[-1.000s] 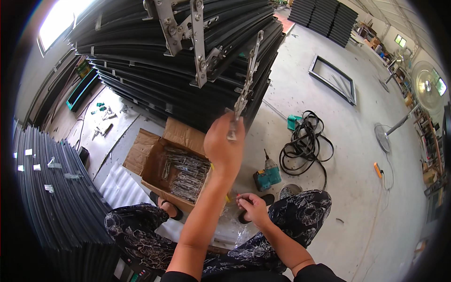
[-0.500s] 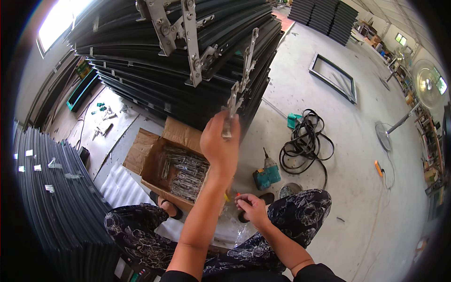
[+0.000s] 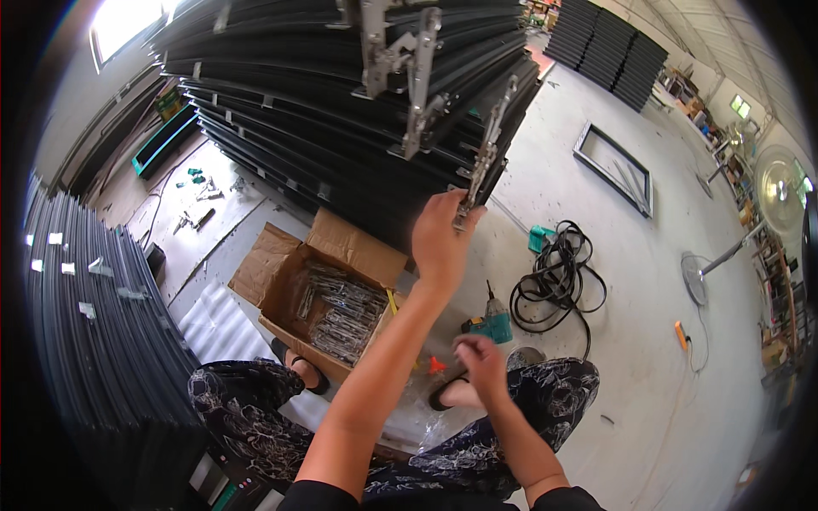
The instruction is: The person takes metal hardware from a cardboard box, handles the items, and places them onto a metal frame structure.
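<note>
My left hand (image 3: 443, 243) is closed around the lower end of a jointed metal hinge arm (image 3: 486, 153) at the near corner of a stack of black frames (image 3: 324, 128). Its fingers hide part of that end. Two more metal hinge arms stick out of the stack further left, one of them the long riveted strip (image 3: 422, 81). Lower down, my right hand (image 3: 484, 366) hovers above my foot, fingers curled and blurred by motion; whether they hold anything I cannot make out. Just left of it is a small orange-red piece (image 3: 437, 364).
An open cardboard box (image 3: 281, 319) holds several metal hinges in clear wrap. A teal cordless drill (image 3: 490, 326), a metal tin (image 3: 524, 356) and a coiled black hose (image 3: 554, 281) are on the floor. Black profiles (image 3: 111, 324) stand at left; an empty frame (image 3: 613, 166) lies at right.
My left hand has shifted right in view along with the stack and hinge arms. My right hand has moved right and away from the orange-red piece, which shows more fully.
</note>
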The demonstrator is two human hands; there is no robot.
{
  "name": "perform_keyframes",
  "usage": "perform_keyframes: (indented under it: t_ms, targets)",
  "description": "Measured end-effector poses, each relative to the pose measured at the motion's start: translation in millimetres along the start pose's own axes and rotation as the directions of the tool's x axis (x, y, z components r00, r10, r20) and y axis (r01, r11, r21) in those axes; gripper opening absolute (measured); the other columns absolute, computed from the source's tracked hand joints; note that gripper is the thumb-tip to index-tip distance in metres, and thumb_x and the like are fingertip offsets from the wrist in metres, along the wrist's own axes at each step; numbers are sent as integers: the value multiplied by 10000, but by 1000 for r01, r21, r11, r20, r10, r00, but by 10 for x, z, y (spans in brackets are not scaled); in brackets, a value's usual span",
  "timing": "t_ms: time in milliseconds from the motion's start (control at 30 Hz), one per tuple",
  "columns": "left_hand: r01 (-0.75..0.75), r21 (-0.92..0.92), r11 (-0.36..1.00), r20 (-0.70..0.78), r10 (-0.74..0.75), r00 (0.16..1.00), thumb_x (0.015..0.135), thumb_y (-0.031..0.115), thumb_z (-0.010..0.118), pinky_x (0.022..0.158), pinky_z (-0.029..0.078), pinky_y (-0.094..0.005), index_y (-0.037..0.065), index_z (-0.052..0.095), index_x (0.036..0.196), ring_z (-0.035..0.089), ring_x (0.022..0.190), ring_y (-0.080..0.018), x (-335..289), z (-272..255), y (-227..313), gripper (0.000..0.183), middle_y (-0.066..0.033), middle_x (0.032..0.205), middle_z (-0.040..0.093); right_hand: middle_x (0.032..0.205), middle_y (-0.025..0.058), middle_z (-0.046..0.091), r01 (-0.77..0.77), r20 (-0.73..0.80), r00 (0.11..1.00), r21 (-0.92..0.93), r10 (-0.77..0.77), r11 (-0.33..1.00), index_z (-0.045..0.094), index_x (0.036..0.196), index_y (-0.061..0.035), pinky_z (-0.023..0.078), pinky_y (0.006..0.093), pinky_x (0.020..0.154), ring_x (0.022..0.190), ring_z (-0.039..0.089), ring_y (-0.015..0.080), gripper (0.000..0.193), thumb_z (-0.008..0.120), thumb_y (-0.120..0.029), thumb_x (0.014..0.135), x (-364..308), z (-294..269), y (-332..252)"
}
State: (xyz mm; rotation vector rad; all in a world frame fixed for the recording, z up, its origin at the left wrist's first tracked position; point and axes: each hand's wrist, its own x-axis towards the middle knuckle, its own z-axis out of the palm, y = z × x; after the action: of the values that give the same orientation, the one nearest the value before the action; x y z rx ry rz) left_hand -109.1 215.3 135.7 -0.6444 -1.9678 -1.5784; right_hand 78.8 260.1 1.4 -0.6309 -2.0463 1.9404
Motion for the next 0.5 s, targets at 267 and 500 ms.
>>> perform_keyframes:
  t_ms: [267, 500]
  targets:
    - [171, -79, 982, -30, -174, 984, 750, 130, 731, 669, 463, -326, 63, 644, 951, 580, 727, -244, -215, -182, -100, 230, -72, 822, 568, 955, 76, 610, 676, -128, 648, -359, -751, 644, 586, 1081, -2, 464, 243, 656, 838, 571, 120, 249, 615, -66, 843, 942, 57, -2238]
    - [169, -184, 968, 31, -166, 986, 740, 127, 721, 668, 463, -319, 68, 629, 906, 606, 743, -238, -207, -136, -266, 199, -80, 783, 622, 810, 64, 614, 633, -40, 668, -494, -743, 596, 578, 969, 19, 463, 235, 579, 668, 577, 112, 183, 640, -35, 806, 1192, 323, -2505]
